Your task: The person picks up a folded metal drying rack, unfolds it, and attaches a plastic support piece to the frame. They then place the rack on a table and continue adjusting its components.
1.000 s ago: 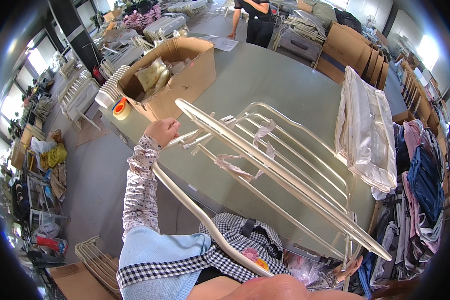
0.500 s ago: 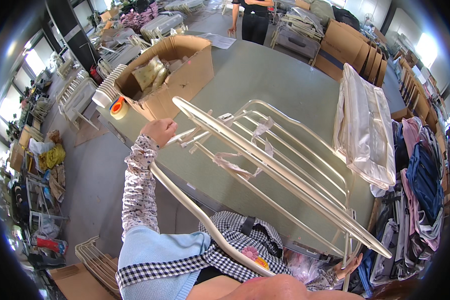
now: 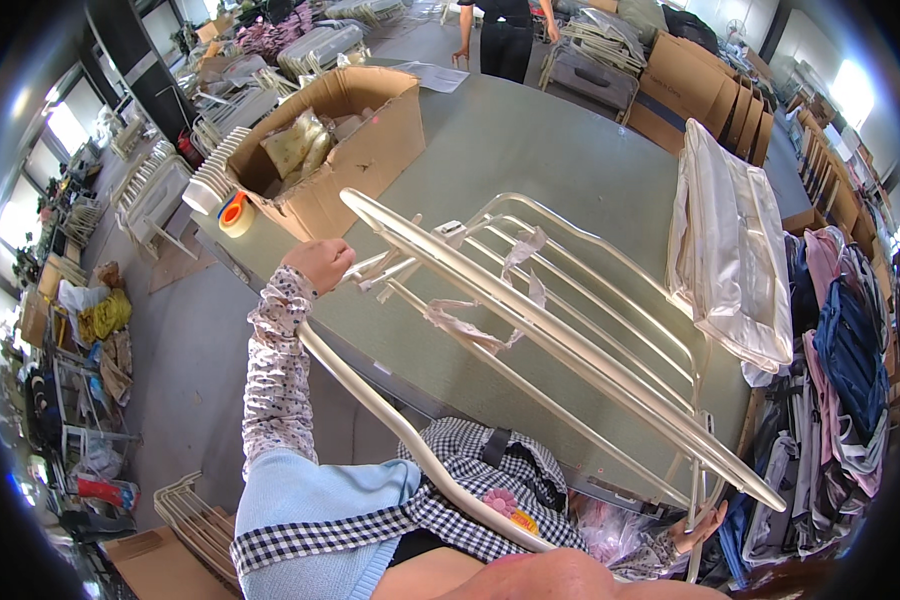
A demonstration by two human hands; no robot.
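A cream-coloured metal tube frame [image 3: 580, 330] with several parallel bars is tilted over the table, and torn whitish wrapping strips [image 3: 523, 258] hang on its bars. My left hand [image 3: 318, 266] is closed round the frame's left end, beside its joints. At the lower right end my right hand [image 3: 705, 528] has its fingers bent round an upright tube; part of that hand is hidden behind the frame. One curved tube of the frame passes in front of my checked apron [image 3: 490, 465].
On the green-grey table [image 3: 530, 130] stand an open cardboard box [image 3: 370, 150] with packets inside and tape rolls [image 3: 235, 215]. A folded white fabric-covered piece [image 3: 732, 250] lies at the right. Fabric covers [image 3: 840, 330] hang beyond it. Another person [image 3: 507, 40] stands across the table.
The frame has shifted very slightly up and left. My right hand has risen a little with it, while my left hand keeps its grip. The other person's arms have lowered.
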